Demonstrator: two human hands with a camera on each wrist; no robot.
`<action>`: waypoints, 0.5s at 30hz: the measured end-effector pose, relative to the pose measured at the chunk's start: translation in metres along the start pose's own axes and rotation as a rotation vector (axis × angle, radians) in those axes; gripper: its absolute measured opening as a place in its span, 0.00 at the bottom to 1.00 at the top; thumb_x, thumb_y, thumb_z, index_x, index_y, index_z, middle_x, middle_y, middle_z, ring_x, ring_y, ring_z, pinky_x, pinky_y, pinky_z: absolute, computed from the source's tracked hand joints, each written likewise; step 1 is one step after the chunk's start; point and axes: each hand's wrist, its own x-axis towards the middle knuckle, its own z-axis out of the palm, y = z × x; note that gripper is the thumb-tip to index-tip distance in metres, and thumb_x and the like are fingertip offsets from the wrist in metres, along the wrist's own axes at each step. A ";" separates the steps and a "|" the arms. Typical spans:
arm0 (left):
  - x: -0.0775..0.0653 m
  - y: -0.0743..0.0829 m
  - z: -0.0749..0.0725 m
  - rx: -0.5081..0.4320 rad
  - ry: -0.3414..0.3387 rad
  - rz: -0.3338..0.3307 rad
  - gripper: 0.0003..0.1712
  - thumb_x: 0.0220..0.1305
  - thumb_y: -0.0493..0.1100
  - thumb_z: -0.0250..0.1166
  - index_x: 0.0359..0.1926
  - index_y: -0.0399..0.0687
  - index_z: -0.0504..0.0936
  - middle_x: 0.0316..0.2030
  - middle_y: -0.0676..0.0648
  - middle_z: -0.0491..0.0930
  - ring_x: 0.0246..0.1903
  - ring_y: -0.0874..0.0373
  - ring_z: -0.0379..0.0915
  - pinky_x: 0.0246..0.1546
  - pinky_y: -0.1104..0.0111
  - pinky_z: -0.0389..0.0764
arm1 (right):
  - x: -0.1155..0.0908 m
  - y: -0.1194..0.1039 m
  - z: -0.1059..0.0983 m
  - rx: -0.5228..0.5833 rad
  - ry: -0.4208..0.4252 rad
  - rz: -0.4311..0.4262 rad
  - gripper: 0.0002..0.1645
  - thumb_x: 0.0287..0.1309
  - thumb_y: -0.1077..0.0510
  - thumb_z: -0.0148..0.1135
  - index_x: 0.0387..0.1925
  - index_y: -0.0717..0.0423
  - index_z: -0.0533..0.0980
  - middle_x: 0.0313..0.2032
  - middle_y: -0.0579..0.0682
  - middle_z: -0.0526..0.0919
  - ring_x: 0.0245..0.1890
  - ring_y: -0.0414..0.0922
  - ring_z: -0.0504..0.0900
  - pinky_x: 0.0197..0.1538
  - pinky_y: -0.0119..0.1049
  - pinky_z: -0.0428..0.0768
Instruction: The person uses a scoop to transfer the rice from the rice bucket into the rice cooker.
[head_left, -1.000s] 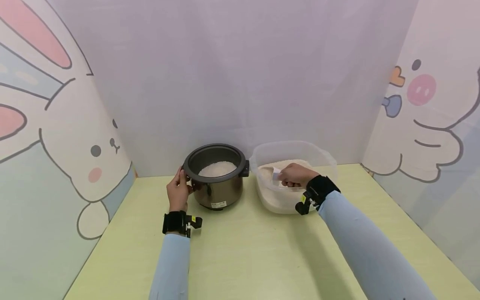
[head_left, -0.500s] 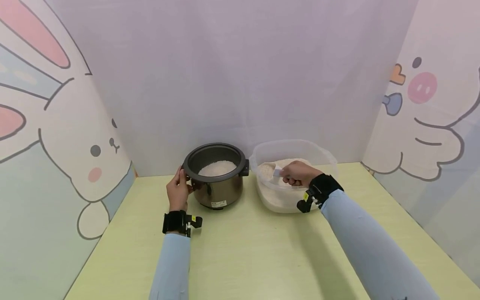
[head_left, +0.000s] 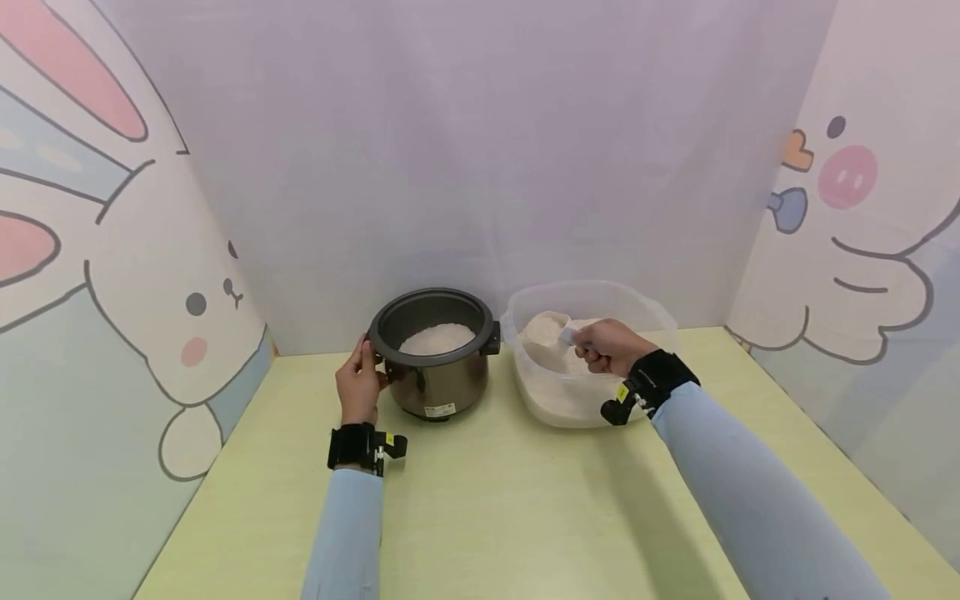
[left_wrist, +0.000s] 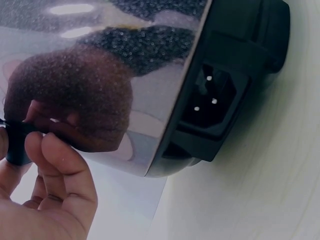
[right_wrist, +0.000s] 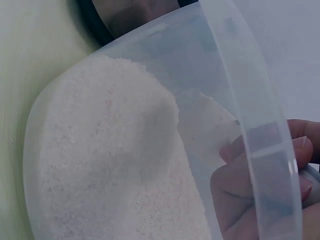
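A dark rice cooker without a lid stands at the back, with white rice inside. My left hand grips its left side handle; the left wrist view has thumb and fingertips around that black handle. To the right is a translucent plastic tub of rice. Over it my right hand holds a white scoop by its handle, the bowl heaped with rice. In the right wrist view, the scoop's bowl and the curled fingers show through the tub's wall.
A power socket sits low on the cooker's side. Cooker and tub stand side by side on a pale yellow-green table, close to the grey back curtain. Cartoon-printed panels flank the table.
The right hand has drawn the scoop slightly right and up out of the rice, and its bowl now shows heaped with rice. The left hand keeps its hold on the cooker's handle.
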 end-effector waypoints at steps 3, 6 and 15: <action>-0.001 -0.001 0.001 -0.001 0.006 0.005 0.28 0.78 0.55 0.55 0.72 0.51 0.74 0.39 0.43 0.75 0.19 0.64 0.70 0.26 0.75 0.83 | -0.001 -0.001 -0.001 0.081 0.016 -0.007 0.27 0.84 0.58 0.35 0.73 0.70 0.47 0.31 0.49 0.65 0.21 0.38 0.56 0.24 0.30 0.59; -0.001 -0.001 0.001 -0.003 0.005 0.010 0.28 0.78 0.55 0.55 0.72 0.51 0.73 0.37 0.46 0.74 0.19 0.64 0.70 0.26 0.75 0.83 | -0.002 -0.004 -0.001 0.138 0.047 -0.015 0.28 0.84 0.58 0.34 0.74 0.68 0.44 0.32 0.49 0.65 0.22 0.38 0.57 0.25 0.30 0.58; -0.001 -0.001 0.000 -0.008 0.010 0.000 0.28 0.77 0.57 0.55 0.72 0.53 0.74 0.39 0.44 0.74 0.20 0.64 0.69 0.26 0.75 0.83 | -0.010 -0.016 0.001 0.164 0.093 -0.079 0.14 0.84 0.57 0.33 0.59 0.63 0.58 0.31 0.48 0.65 0.23 0.39 0.57 0.26 0.31 0.59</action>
